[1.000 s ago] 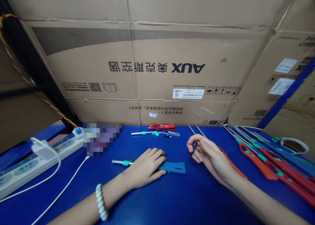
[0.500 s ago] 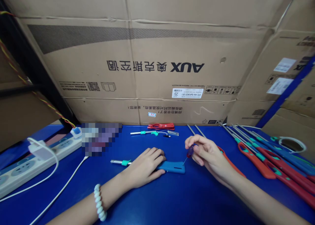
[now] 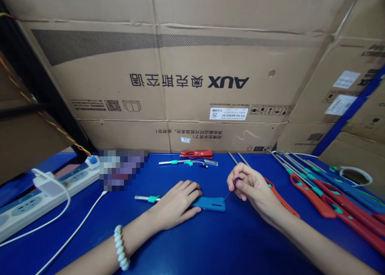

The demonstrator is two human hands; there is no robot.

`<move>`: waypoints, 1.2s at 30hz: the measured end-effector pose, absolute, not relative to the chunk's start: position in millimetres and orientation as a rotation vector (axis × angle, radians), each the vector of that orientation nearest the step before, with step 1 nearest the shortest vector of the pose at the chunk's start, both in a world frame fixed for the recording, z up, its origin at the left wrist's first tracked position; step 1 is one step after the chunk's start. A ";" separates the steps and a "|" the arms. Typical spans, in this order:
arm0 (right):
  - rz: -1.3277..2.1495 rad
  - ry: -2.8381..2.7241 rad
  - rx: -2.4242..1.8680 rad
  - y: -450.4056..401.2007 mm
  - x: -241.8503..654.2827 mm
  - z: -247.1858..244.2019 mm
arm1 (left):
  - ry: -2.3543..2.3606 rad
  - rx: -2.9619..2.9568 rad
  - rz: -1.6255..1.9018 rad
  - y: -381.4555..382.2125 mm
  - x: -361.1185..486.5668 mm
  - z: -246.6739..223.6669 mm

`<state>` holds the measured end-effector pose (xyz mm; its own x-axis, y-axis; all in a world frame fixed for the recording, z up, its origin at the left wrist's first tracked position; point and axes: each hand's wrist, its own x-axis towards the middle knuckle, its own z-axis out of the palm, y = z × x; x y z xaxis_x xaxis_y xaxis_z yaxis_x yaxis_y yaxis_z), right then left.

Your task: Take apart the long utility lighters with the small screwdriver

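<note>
While the left hand (image 3: 180, 203) lies over the blue lighter (image 3: 212, 204), a bit below the middle of the frame, its thumb is on the near side and its fingers curl over the far side, so it holds the lighter flat on the blue table (image 3: 192, 251). A silver tube (image 3: 142, 198) with a green bit on it pokes out to the left of that hand. Right of the middle, the right hand (image 3: 248, 185) pinches a small purple screwdriver (image 3: 237, 182) between thumb and fingers. Its thin rod slants down and left to the right end of the blue lighter. I cannot tell if the tip is inside a hole.

Just beside the right hand lies an orange lighter (image 3: 287, 205), partly hidden by the arm. More red lighters (image 3: 357, 226) lie at the lower right. Near the middle, by the cardboard (image 3: 180, 54), sit a red handle (image 3: 198, 154) and a small clear piece (image 3: 211, 162). A white power strip (image 3: 64, 183) runs along the lower left.
</note>
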<state>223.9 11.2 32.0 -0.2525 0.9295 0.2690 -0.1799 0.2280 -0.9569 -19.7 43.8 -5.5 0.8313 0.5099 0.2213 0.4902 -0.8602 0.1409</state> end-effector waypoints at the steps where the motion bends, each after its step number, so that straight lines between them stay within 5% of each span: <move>1: 1.271 -1.408 -0.773 11.5 224.2 31.7 | 0.800 2.935 0.393 43.9 -19.8 -6.1; 36: 1.301 -1.461 -0.797 7.5 225.2 32.0 | 0.793 2.945 0.414 44.4 -19.7 -6.7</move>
